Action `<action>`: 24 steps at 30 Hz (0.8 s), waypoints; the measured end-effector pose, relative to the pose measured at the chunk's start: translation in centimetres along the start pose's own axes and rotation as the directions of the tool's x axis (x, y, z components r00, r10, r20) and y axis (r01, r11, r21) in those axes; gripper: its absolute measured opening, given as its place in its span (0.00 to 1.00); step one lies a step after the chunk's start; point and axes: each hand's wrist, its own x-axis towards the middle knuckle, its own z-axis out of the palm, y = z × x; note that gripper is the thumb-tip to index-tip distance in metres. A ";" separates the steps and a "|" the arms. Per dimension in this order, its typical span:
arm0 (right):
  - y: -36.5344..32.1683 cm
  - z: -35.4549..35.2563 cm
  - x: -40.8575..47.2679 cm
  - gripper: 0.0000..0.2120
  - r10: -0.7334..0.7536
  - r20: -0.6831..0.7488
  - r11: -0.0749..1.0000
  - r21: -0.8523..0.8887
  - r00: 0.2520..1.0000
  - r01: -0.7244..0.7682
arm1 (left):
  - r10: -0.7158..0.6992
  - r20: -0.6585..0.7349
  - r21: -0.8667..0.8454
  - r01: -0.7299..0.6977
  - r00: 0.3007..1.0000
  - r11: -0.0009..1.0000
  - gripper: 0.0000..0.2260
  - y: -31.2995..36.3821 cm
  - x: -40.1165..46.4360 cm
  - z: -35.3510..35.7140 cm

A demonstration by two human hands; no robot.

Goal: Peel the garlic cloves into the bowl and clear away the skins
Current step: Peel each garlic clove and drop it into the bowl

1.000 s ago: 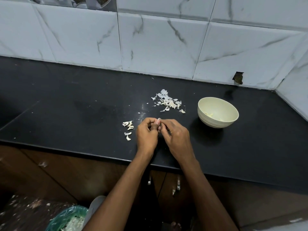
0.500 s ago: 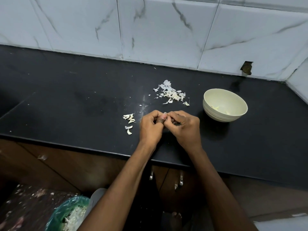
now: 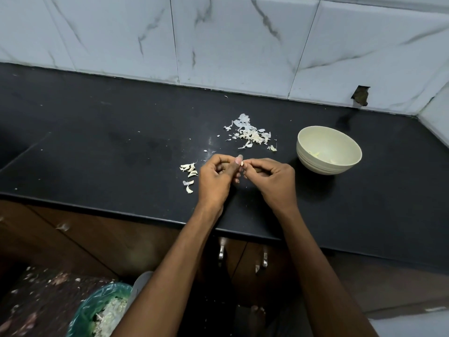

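Note:
My left hand (image 3: 215, 181) and my right hand (image 3: 272, 181) meet fingertip to fingertip above the black counter, both pinching one small garlic clove (image 3: 242, 163), of which only a pale tip shows. Several unpeeled cloves (image 3: 189, 171) lie just left of my left hand. A heap of white skins (image 3: 251, 135) lies behind my hands. The cream bowl (image 3: 313, 161) stands to the right of my right hand, with a few peeled pieces inside.
The black counter (image 3: 97, 147) ends in a front edge just below my wrists, with a marble-tiled wall behind. A green-lined bin (image 3: 97, 310) holding skins stands on the floor at the lower left. Cabinet handles (image 3: 243, 259) hang under the counter.
Both hands have stayed together at the clove, with the fingers working at it. The camera has shifted, so the counter sits slightly differently in view.

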 end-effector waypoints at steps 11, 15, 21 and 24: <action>0.4 0.1 0.1 0.06 -0.024 -0.050 0.998 -0.063 0.998 0.021 | -0.006 0.061 -0.017 0.007 0.998 1.000 0.07 -0.3 0.2 -0.2; 0.6 0.1 0.3 0.05 -0.004 -0.036 0.999 -0.053 0.999 0.002 | -0.011 0.059 -0.014 0.012 0.998 1.000 0.07 -0.2 0.2 -0.2; 0.6 0.1 0.3 0.05 0.035 0.008 0.999 0.010 0.999 -0.035 | -0.044 0.017 -0.051 0.045 0.999 0.998 0.07 -0.1 0.1 -0.1; 0.5 0.1 0.4 0.05 0.107 0.021 0.986 0.126 0.994 -0.109 | -0.079 0.014 -0.106 0.081 0.997 0.991 0.07 0.0 0.1 -0.1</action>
